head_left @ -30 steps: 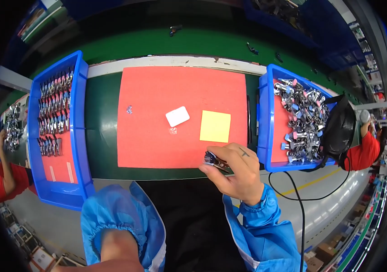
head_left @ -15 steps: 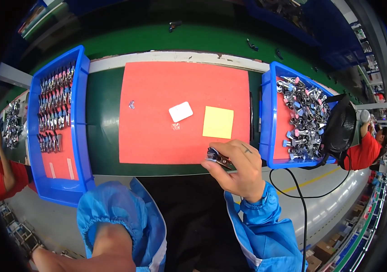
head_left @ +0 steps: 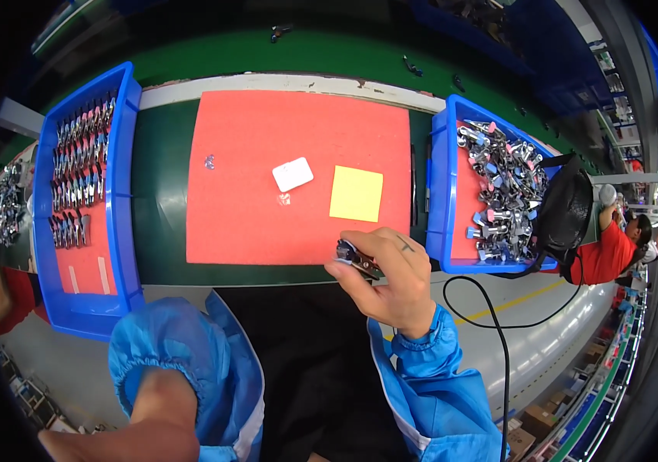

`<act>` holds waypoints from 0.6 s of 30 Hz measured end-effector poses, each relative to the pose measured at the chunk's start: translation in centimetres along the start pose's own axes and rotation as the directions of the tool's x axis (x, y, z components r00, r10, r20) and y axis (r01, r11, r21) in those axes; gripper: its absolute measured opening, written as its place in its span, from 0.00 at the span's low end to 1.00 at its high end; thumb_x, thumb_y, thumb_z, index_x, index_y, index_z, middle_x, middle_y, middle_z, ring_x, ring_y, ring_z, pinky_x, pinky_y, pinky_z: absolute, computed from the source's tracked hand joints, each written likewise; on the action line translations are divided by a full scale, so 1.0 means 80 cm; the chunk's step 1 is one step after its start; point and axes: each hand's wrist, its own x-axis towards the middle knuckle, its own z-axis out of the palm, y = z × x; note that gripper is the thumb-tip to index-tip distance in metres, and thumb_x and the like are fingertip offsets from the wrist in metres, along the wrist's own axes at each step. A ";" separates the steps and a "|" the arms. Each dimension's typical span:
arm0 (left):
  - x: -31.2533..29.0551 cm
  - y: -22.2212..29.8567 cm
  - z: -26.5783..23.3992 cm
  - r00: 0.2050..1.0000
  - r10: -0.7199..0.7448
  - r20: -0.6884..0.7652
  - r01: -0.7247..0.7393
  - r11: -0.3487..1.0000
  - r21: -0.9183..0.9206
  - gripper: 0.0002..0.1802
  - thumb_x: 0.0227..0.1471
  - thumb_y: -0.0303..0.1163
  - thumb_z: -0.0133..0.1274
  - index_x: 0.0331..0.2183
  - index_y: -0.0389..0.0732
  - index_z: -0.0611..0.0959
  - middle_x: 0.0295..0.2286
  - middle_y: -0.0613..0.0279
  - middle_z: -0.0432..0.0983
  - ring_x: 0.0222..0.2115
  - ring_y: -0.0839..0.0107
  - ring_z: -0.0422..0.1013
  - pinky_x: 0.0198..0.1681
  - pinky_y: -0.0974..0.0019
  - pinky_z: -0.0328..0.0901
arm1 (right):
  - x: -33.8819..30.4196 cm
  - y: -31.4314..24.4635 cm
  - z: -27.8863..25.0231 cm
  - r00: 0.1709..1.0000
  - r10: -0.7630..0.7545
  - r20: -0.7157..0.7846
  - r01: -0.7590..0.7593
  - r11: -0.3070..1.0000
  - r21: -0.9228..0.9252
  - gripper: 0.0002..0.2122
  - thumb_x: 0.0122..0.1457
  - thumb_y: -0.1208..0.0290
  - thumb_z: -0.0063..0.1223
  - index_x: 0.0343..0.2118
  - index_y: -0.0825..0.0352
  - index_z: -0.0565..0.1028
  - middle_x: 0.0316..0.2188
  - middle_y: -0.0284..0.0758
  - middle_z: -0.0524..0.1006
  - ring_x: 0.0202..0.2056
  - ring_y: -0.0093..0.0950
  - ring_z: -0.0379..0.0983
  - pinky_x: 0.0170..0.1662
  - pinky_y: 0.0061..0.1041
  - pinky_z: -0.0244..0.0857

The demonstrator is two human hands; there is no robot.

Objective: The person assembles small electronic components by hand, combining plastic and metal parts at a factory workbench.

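The right hand [head_left: 392, 279], a little right of centre in the frame, grasps a small metal clip [head_left: 357, 256] between thumb and forefinger, in front of the lower right edge of the red sheet [head_left: 267, 235]. The fingers cover much of the clip, so its full shape is hard to judge. The left hand [head_left: 109, 446] is cut off at the lower left; whether it is clenched or relaxed, I cannot tell.

On the sheet lie a white block [head_left: 293, 175] and a yellow paper [head_left: 357, 194]. A blue bin [head_left: 122, 177] at the left has similar clips in neat rows [head_left: 81, 158]; a second bin [head_left: 441, 185] at the right has a loose heap [head_left: 502, 192].

The step in hand looks like handling one clip singly. The next move, I judge, calls for a firm pinch and a controlled turn of the wrist.
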 end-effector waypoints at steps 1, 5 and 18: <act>0.005 -0.011 -0.003 1.000 -0.008 -0.003 0.008 1.000 -0.009 0.13 0.56 0.35 0.53 0.41 0.39 0.78 0.40 0.57 0.74 0.34 0.69 0.69 0.36 0.68 0.64 | -0.001 -0.001 0.004 1.000 0.007 -0.019 -0.007 1.000 -0.001 0.15 0.46 0.75 0.72 0.37 0.72 0.79 0.23 0.38 0.78 0.22 0.30 0.75 0.26 0.24 0.67; -0.006 -0.005 0.012 0.999 -0.032 -0.007 0.031 0.999 -0.041 0.13 0.56 0.35 0.54 0.41 0.38 0.78 0.40 0.56 0.74 0.33 0.69 0.68 0.36 0.67 0.64 | -0.008 -0.005 -0.002 0.999 0.028 -0.029 -0.028 1.000 0.002 0.15 0.46 0.75 0.72 0.37 0.72 0.79 0.23 0.38 0.78 0.22 0.30 0.74 0.26 0.23 0.67; 0.034 -0.102 -0.009 0.947 -0.314 -0.068 0.252 0.591 0.767 0.12 0.49 0.21 0.57 0.39 0.34 0.80 0.33 0.52 0.78 0.34 0.72 0.73 0.37 0.66 0.68 | 0.028 -0.029 0.021 0.983 0.066 -0.171 -0.053 0.995 0.082 0.17 0.46 0.76 0.74 0.39 0.73 0.78 0.23 0.38 0.76 0.23 0.28 0.75 0.25 0.23 0.67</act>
